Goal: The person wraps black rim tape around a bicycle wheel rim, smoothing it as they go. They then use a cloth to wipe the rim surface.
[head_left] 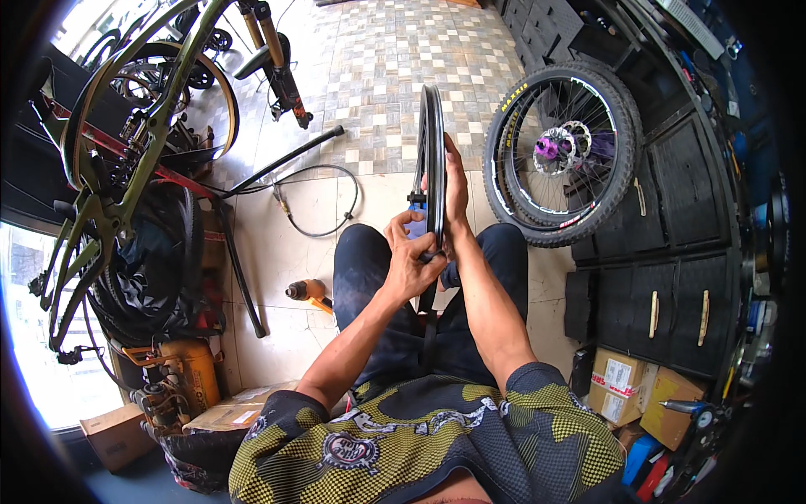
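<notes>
Left hand [410,256]: fingers curled around the lower edge of a black bicycle rim [433,160], thumb up, gripping it just above the knees.

Right hand [454,197]: on the far side of the same rim, palm flat against its side with fingers stretched upward along it; holding the rim steady.

Black bicycle rim: upright and edge-on between the two hands, its lower part running down between the person's thighs, its top well above the fingertips. A small blue piece [419,208] shows at the rim just above the left hand; what it is cannot be told.

Dark trousers [369,269]: directly beneath both hands, the person seated over a tiled floor [277,244].

Orange-handled tool [309,292]: on the floor, left of the left hand, near the knee.

Black cable [323,202]: looped on the floor, beyond and left of the left hand.

Complete wheel with tyre, disc rotor and purple hub [564,151]: right of the right hand, leaning against dark cabinets [680,277].

Cardboard boxes [638,382]: low to the right, nearer the person than the right hand.

Olive-green bicycle frame [126,160]: far left of the left hand, well apart.
</notes>
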`<state>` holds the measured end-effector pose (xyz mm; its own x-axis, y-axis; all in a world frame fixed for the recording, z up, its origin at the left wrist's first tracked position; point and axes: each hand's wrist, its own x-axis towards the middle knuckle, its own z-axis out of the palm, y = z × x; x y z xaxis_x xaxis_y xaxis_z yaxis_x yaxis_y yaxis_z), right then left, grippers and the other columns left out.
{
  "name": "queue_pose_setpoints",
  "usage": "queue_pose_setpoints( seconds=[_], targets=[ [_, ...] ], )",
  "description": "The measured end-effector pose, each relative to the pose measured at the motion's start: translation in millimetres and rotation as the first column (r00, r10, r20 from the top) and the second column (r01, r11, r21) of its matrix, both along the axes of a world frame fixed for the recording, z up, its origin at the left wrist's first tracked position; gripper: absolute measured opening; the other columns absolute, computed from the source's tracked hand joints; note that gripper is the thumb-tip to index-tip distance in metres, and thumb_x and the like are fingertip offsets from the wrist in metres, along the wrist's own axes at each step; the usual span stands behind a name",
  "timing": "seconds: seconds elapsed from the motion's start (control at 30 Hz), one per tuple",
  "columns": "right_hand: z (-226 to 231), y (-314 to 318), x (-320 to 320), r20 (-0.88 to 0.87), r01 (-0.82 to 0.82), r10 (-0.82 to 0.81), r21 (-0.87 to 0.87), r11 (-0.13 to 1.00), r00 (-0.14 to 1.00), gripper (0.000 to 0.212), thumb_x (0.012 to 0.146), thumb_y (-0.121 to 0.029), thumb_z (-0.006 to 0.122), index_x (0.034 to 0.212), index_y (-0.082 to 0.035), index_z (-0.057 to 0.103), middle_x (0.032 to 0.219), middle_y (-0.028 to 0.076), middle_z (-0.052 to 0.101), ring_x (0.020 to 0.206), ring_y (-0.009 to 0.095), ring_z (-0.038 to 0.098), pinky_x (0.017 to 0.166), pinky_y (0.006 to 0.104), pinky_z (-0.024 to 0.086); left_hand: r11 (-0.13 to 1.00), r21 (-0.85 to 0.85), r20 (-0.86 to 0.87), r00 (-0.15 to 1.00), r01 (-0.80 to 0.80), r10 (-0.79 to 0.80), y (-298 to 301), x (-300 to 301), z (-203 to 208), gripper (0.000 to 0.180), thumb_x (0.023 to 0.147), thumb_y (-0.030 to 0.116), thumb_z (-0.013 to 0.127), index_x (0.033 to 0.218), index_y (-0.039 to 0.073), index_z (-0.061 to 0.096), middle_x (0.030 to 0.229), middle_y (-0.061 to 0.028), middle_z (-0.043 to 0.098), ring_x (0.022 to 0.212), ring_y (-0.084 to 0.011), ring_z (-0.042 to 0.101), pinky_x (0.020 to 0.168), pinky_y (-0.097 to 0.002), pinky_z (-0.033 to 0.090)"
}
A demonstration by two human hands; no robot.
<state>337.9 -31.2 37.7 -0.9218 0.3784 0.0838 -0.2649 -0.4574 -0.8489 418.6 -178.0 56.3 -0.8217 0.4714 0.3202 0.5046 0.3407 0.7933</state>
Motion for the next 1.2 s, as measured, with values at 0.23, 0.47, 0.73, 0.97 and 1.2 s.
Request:
queue_pose_setpoints(
  seconds=[0.23,0.47,0.73,0.97,1.2],
  targets=[
    [-30.7,0.2,-5.9,-0.028,0.085,-0.081,0.186,0.979,0.996,0.055,0.114,-0.038,0.044,0.161,-0.011,0.043,0.105,0.005,0.065,0.076,0.012,0.062,0.069,0.0294,0.055,0.997,0.033,-0.040,0.997,-0.065,0.066,17.8,-47.0,21.1,0.027,0.066,0.015,0.076,0.071,0.008,0.050,0.106,-0.0148,0.045,0.112,-0.0333,0.041,0.101,-0.0457,0.030],
    [-33.7,-1.1,-2.4,-0.079,-0.008,0.009,0.010,1.000,0.997,0.060,0.112,-0.034,0.045,0.162,-0.001,0.038,0.141,0.013,0.059,0.122,0.020,0.062,0.108,0.0376,0.050,0.998,-0.026,-0.017,0.998,-0.064,0.063,31.9,-90.3,31.8,0.026,0.066,0.021,0.075,0.069,0.010,0.052,0.097,-0.0120,0.043,0.105,-0.0309,0.040,0.097,-0.0443,0.031],
    [-26.2,2.7,1.7,-0.097,-0.016,0.017,0.014,1.000,0.995,0.059,0.113,-0.035,0.043,0.161,-0.001,0.041,0.151,0.012,0.055,0.131,0.019,0.058,0.114,0.0342,0.045,0.998,-0.054,-0.025,0.999,-0.027,0.026,39.4,-102.0,36.9,0.025,0.068,0.020,0.074,0.069,0.009,0.052,0.096,-0.0116,0.041,0.103,-0.0301,0.042,0.097,-0.0424,0.033],
    [-27.1,1.3,-0.4,-0.094,-0.040,0.039,-0.015,0.999,0.995,0.058,0.115,-0.034,0.041,0.162,0.000,0.038,0.151,0.014,0.054,0.133,0.020,0.056,0.115,0.0336,0.043,0.999,-0.014,-0.030,0.998,-0.048,0.047,49.0,-131.9,39.5,0.028,0.073,0.017,0.074,0.068,0.007,0.048,0.090,-0.0104,0.040,0.099,-0.0294,0.040,0.093,-0.0427,0.036],
    [-25.1,-3.4,-0.9,0.045,-0.039,0.038,0.022,0.999,0.998,0.055,0.116,-0.031,0.036,0.161,0.000,0.039,0.143,0.013,0.055,0.125,0.018,0.055,0.108,0.0313,0.043,0.996,-0.088,0.044,0.999,-0.023,0.027,59.5,-190.4,38.9,0.030,0.073,0.024,0.075,0.068,0.006,0.052,0.086,-0.0124,0.048,0.102,-0.0329,0.043,0.095,-0.0454,0.040]
  ],
)
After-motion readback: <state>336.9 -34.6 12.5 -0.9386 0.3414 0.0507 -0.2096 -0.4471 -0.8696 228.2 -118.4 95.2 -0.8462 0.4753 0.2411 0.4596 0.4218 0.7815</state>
